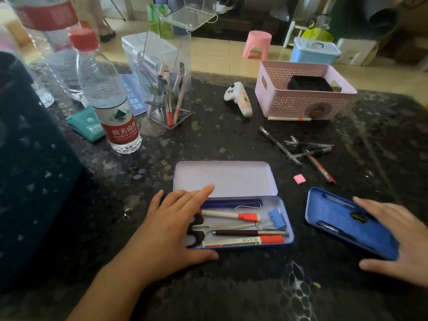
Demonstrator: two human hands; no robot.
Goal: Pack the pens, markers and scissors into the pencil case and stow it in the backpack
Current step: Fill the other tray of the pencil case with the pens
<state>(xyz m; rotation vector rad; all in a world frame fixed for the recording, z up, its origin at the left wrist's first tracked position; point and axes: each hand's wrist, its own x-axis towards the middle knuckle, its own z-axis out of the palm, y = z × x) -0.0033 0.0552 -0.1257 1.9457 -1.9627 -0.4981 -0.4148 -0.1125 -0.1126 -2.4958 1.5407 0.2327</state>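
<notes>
Here the open case (231,205) is lying on the dark surface (231,140), with scissors (203,228) and markers (240,240) inside. Its left end is being covered by the left hand (171,223), fingers straight. The right hand (393,237), fingers spread, is being rested on a blue tray (335,218). Loose pens (305,151) are lying beyond, near a pink basket (303,98). A bottle (108,93) and clear holder (169,84) are standing behind.

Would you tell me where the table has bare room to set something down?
Bare patches: between pencil case and blue tray; between water bottle and white controller. Crowded: loose pens below pink basket.
</notes>
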